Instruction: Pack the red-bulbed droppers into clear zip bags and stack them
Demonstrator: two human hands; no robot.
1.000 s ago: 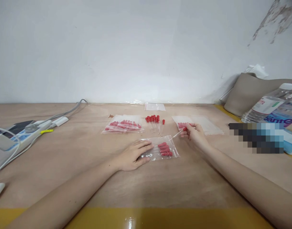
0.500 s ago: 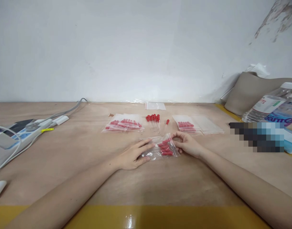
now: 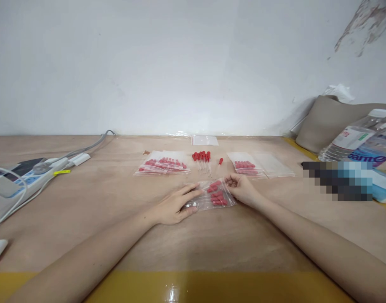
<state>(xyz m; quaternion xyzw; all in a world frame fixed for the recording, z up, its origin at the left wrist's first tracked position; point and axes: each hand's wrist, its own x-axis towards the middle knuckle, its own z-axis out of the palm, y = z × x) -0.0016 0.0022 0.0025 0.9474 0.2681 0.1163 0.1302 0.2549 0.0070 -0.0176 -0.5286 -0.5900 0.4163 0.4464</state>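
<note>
A clear zip bag [image 3: 208, 202] with several red-bulbed pieces [image 3: 218, 198] inside lies on the table between my hands. My left hand [image 3: 180, 204] rests flat across the bag's left end, fingers spread. At the bag's upper right edge, the curled fingers of my right hand [image 3: 241, 189] pinch the plastic. Just beyond are several thin, clear-stemmed droppers [image 3: 201, 157] with red bulbs, lying side by side. One more red-bulbed dropper [image 3: 221, 161] lies apart on their right.
Filled zip bags lie in a left pile [image 3: 163, 163] and a right pile [image 3: 245, 164], next to flat bags [image 3: 273, 164]. Another flat bag [image 3: 204, 140] lies near the wall. A power strip [image 3: 35, 179] with cables is at left; a plastic bottle [image 3: 350, 136] leans at right.
The red pieces inside the bag have shifted and spread into two clusters. The bag's right end lies flatter, and my right hand has moved slightly left. My left hand has stayed in place.
</note>
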